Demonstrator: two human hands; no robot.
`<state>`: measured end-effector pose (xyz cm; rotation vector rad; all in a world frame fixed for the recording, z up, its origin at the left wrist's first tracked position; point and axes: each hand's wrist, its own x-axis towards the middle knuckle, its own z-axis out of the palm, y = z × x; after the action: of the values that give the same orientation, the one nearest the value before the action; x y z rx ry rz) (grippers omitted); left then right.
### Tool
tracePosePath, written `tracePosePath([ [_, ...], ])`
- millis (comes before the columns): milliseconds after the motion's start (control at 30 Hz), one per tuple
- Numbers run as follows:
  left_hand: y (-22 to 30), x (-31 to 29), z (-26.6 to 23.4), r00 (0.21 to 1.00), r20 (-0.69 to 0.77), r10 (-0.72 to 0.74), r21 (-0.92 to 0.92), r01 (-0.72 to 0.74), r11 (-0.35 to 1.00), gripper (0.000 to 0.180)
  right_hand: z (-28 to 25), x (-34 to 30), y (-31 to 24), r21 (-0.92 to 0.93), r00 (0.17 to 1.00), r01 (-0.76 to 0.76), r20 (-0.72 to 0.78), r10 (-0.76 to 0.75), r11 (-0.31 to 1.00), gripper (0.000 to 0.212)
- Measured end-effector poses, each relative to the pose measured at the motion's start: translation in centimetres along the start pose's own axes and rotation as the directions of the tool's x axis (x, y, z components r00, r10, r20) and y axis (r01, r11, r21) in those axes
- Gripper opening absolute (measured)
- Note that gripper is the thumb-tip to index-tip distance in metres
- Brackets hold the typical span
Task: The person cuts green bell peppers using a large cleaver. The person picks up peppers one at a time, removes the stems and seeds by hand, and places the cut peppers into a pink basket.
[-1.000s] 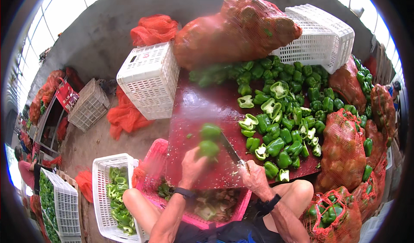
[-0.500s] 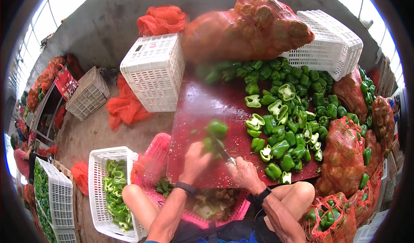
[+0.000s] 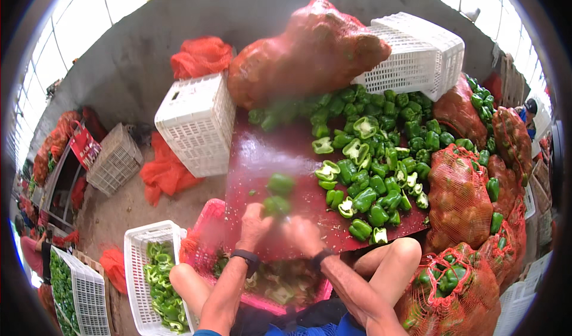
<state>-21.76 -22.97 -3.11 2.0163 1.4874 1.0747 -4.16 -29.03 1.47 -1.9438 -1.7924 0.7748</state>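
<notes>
Over the near left part of the red tabletop [image 3: 277, 151], my left hand [image 3: 255, 225] is closed on a green bell pepper [image 3: 276, 206]. Just beyond it sits a second green pepper [image 3: 280, 184], blurred. My right hand [image 3: 302, 236] is closed round a knife, close beside the held pepper. Motion smears that hand, and the blade barely shows. Right of both hands spreads a heap of green peppers [image 3: 378, 200], some cut into halves with pale insides. Below my hands, between my knees, a pink crate [image 3: 205, 231] holds pepper scraps [image 3: 286, 288].
To my left stands a white crate [image 3: 132, 270] of cut peppers. An upturned white crate [image 3: 196, 121] is beside the table. Across the far edge lies a full red mesh sack [image 3: 304, 56], with more sacks [image 3: 456, 187] at right. A person [image 3: 33, 252] is far left.
The view has shifted, so the table and sacks appear further left and lower. My right hand has drawn up against the held pepper, and the knife blade no longer shows clearly.
</notes>
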Motion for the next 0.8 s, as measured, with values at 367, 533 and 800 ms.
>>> tracePosePath([
  [367,2.5,-1.4,0.3,0.994,0.050,0.096,0.058,-0.099,0.993,0.030,3.3,-4.2,1.4,0.084,0.984,-0.129,-0.109,0.138,0.988,0.047],
  [533,1.1,-1.4,0.4,0.998,0.059,0.030,0.044,-0.032,0.999,0.035,-0.4,-6.7,3.3,0.057,0.995,-0.090,0.046,0.087,0.994,0.049],
  [800,5.9,1.3,6.4,0.959,0.172,0.227,-0.029,-0.225,0.974,0.025,-3.5,-6.1,8.6,0.059,0.895,-0.332,-0.295,0.334,0.941,0.044],
])
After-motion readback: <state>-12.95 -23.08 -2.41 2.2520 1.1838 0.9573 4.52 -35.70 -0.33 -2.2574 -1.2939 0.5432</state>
